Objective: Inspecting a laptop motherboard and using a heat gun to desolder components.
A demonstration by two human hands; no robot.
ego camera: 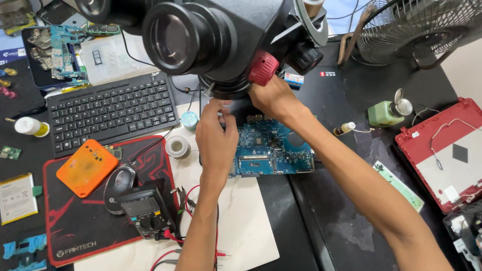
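Note:
A blue circuit board [273, 149] lies on the bench under a black microscope head [211, 40] with a red knob [262, 68]. My left hand [216, 135] hovers over the board's left part, fingers pinched together near the microscope's base; whether they hold something small I cannot tell. My right hand [273, 98] reaches up under the microscope just below the red knob, fingers curled and partly hidden by it.
A black keyboard [113, 110], orange case [86, 167], mouse [119, 183] and multimeter [145, 211] sit at left on a red-black mat [75, 236]. Solder spool [177, 147], green bottle [389, 111], red laptop shell [442, 150], fan [416, 27] surround the board.

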